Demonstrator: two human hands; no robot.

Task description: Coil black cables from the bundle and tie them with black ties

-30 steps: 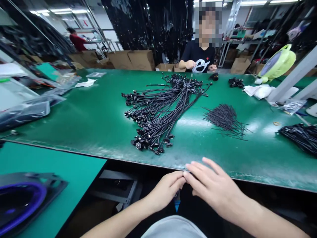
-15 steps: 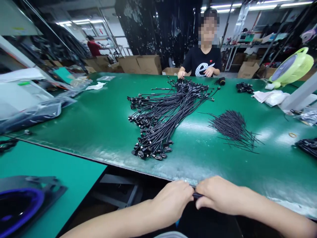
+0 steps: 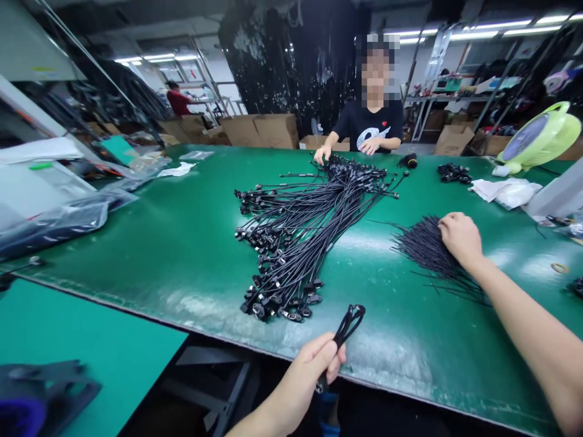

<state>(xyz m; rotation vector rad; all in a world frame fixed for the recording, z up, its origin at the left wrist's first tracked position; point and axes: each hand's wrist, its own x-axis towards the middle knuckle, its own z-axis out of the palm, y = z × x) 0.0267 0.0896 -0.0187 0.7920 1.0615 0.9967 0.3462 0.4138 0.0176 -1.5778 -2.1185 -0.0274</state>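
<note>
My left hand [image 3: 319, 364] is closed around a folded black cable [image 3: 350, 325] at the table's near edge, with the loops sticking up past the fingers. To the right, my right hand [image 3: 461, 240] is on the pile of thin black ties [image 3: 423, 246], its fingers pinched together at the upper right of the pile; whether a tie is between the fingertips is too small to tell. A large bundle of black cables with connectors [image 3: 314, 224] lies across the middle of the green table [image 3: 159, 243].
Across the table a person [image 3: 373, 115] touches the bundle's far end. A green fan [image 3: 540, 136], white cloths [image 3: 505, 191], a small black cable heap [image 3: 454, 173] and a yellow ring [image 3: 559, 267] are on the right. Plastic bags [image 3: 59, 224] lie at left.
My hands have moved apart. The left has lifted the folded cable into view, while the right has left the near edge and reached forward and right onto the pile of ties.
</note>
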